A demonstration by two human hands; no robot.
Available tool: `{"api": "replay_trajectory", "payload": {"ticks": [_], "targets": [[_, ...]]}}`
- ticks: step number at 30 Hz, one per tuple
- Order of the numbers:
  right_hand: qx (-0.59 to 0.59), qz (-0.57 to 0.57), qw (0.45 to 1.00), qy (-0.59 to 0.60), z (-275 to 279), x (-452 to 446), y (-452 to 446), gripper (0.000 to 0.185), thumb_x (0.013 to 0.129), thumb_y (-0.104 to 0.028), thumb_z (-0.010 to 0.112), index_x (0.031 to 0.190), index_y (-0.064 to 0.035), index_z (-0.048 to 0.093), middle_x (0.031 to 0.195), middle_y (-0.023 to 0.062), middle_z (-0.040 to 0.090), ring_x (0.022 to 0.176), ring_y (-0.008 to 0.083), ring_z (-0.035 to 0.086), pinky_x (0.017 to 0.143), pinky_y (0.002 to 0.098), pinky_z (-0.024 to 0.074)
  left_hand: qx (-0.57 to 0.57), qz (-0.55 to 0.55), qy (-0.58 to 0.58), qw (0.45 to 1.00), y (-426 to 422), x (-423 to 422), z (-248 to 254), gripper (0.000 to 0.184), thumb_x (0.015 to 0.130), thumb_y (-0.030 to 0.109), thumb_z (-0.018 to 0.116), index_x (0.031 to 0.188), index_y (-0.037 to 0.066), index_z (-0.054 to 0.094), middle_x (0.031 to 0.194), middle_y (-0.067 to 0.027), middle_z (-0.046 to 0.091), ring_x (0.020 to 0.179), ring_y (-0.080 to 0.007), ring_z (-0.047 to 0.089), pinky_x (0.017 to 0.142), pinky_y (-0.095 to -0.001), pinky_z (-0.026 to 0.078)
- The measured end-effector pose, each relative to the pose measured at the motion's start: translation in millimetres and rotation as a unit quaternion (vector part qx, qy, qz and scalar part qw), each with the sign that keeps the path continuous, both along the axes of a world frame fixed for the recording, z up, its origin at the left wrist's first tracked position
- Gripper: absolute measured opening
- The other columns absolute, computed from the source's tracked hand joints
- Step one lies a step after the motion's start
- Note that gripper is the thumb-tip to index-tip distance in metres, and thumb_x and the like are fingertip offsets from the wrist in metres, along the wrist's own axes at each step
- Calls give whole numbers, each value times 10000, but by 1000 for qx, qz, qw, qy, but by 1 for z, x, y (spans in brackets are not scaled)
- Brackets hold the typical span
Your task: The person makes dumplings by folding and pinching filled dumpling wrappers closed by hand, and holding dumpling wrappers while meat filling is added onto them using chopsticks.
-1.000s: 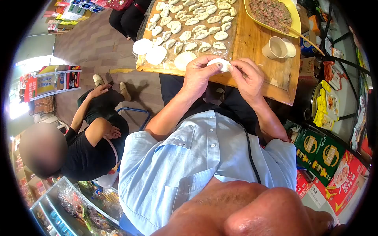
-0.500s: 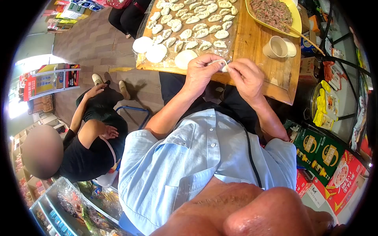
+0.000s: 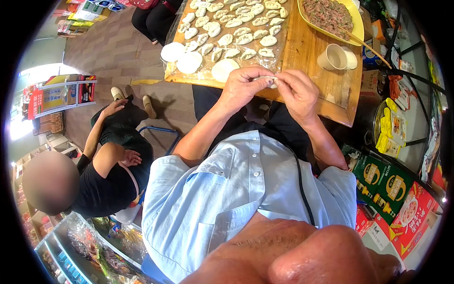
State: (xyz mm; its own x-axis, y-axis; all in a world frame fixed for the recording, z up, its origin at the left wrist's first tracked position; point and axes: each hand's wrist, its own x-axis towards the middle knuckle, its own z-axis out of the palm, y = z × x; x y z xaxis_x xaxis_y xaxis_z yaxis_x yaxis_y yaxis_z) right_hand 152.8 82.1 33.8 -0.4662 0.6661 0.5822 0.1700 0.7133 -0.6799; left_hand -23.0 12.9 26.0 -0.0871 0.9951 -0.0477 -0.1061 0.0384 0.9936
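Both my hands meet over the near edge of the wooden table (image 3: 309,54), pinching a dumpling (image 3: 270,81) between them. My left hand (image 3: 243,87) grips its left side with thumb and forefinger. On its right side, the fingers of my right hand (image 3: 299,92) press the dough edge. Most of the dumpling is hidden by my fingers. Just left of my left hand lies a round dough wrapper (image 3: 224,70), with two more wrappers (image 3: 189,62) farther left. Rows of folded dumplings (image 3: 244,39) cover the plastic sheet beyond.
A yellow bowl (image 3: 360,29) of minced filling (image 3: 327,18) stands at the back right, chopsticks (image 3: 364,45) leaning out of it. Paper cups (image 3: 332,57) stand nearer. A seated person (image 3: 116,156) is on the left; shelves with packages (image 3: 392,128) line the right.
My left thumb and fingers have shifted slightly over the dumpling, so less of it shows now. Both hands still pinch it in nearly the same place.
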Motion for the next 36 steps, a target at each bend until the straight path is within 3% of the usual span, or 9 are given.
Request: {"api": "replay_trajectory", "payload": {"ticks": [4, 7, 12, 19, 22, 27, 30, 33, 36], "targets": [[5, -6, 1000, -10, 2, -1, 0, 137, 795, 12, 742, 925, -5, 698, 883, 102, 675, 770, 254, 671, 668, 343, 536, -21, 14, -44, 999, -2, 2, 0, 147, 928, 13, 661, 1060, -32, 707, 1001, -64, 702, 909, -119, 645, 833, -242, 514], [-67, -16, 998, -15, 5, -2, -3, 130, 793, 18, 736, 915, -6, 696, 885, 107, 674, 778, 263, 670, 676, 347, 534, -22, 37, -97, 994, -2, 3, -7, 154, 930, 17, 664, 1075, -20, 701, 998, -55, 706, 888, -110, 645, 827, -237, 518], [2, 20, 999, -37, 9, -2, 0, 129, 790, 1, 743, 910, -15, 696, 883, 109, 665, 795, 271, 666, 699, 363, 532, -14, 64, -112, 992, -2, 0, -9, 141, 924, 22, 677, 1058, -15, 700, 981, -45, 707, 878, -96, 643, 819, -240, 523], [47, 48, 997, -42, 11, -5, 1, 146, 788, -30, 765, 917, -22, 697, 898, 96, 666, 798, 270, 660, 699, 372, 532, 13, 71, -51, 996, -1, -1, -2, 75, 910, 21, 686, 966, -24, 708, 902, -33, 692, 839, -88, 621, 759, -226, 499], [-47, 16, 998, -31, 10, -7, -3, 159, 781, -26, 768, 924, -24, 699, 912, 91, 669, 801, 270, 661, 698, 370, 533, 25, 51, -30, 998, -1, -4, 0, 80, 909, 36, 694, 957, -22, 716, 890, -28, 689, 833, -86, 617, 754, -229, 496], [45, 14, 998, -34, 15, -7, -1, 153, 776, -2, 754, 915, -18, 691, 901, 96, 666, 790, 276, 660, 688, 367, 534, 38, 25, 11, 999, 0, -8, -2, 100, 906, 63, 707, 967, -15, 724, 876, -21, 683, 828, -84, 614, 749, -235, 493], [63, 6, 997, -41, 14, -7, -1, 150, 772, 6, 744, 909, -15, 689, 889, 100, 663, 773, 278, 657, 684, 364, 532, 26, -14, 70, 997, -2, -9, 6, 143, 906, 15, 688, 1037, -40, 710, 998, -57, 702, 924, -117, 635, 839, -252, 500], [36, -14, 999, -33, 11, -8, -1, 143, 773, 1, 743, 904, -14, 689, 884, 104, 660, 761, 278, 654, 676, 362, 528, 25, -5, 56, 998, -2, -6, 4, 144, 914, 15, 680, 1045, -38, 705, 986, -58, 700, 916, -112, 635, 830, -245, 505], [-26, -19, 999, -10, 7, -8, -2, 130, 781, -1, 739, 900, -13, 687, 880, 106, 658, 761, 278, 653, 670, 360, 523, -16, 28, -51, 998, -4, -4, -3, 143, 919, 20, 679, 1052, -30, 701, 972, -61, 703, 899, -111, 644, 820, -242, 517]]}}
